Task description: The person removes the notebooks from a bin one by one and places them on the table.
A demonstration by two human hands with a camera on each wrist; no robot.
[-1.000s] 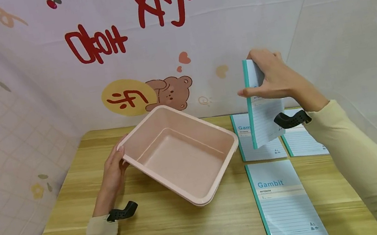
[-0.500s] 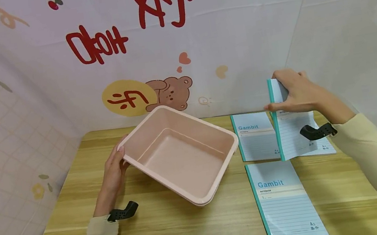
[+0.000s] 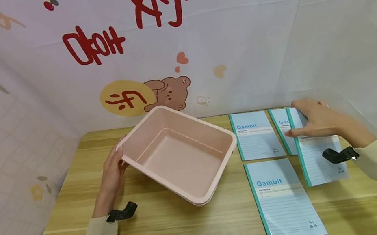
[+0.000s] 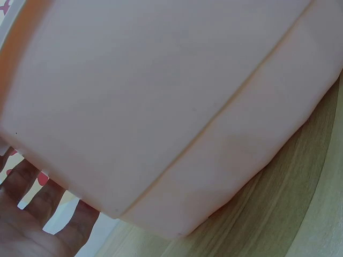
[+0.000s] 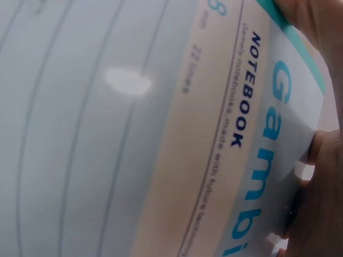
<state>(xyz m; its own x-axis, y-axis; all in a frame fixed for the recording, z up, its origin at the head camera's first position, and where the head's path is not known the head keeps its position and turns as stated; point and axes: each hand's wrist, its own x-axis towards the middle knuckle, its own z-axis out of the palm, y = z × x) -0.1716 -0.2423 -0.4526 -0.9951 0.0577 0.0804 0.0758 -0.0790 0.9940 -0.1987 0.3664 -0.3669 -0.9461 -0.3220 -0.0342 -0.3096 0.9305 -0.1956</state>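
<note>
A pale pink plastic basin (image 3: pixel 181 164) stands tilted on the table, its open top turned toward me. My left hand (image 3: pixel 112 168) grips its left rim; in the left wrist view several fingers (image 4: pixel 40 195) show at the basin's edge. On the right, my right hand (image 3: pixel 316 120) holds a light blue notebook (image 3: pixel 322 160) with a teal spine, thumb at the spine side and fingers over the top. The right wrist view shows the notebook's cover (image 5: pixel 161 128) close up. That notebook partly covers another notebook (image 3: pixel 282 127) lying behind it.
Two more matching notebooks lie flat: one at the back (image 3: pixel 258 139), one nearer me (image 3: pixel 285 201). The wooden table (image 3: pixel 177 234) meets a printed white cloth wall (image 3: pixel 254 41) at its back edge.
My right hand has moved right and down with the notebook, lowering it from above the back notebooks toward the table's right side. The left hand and basin have stayed in place.
</note>
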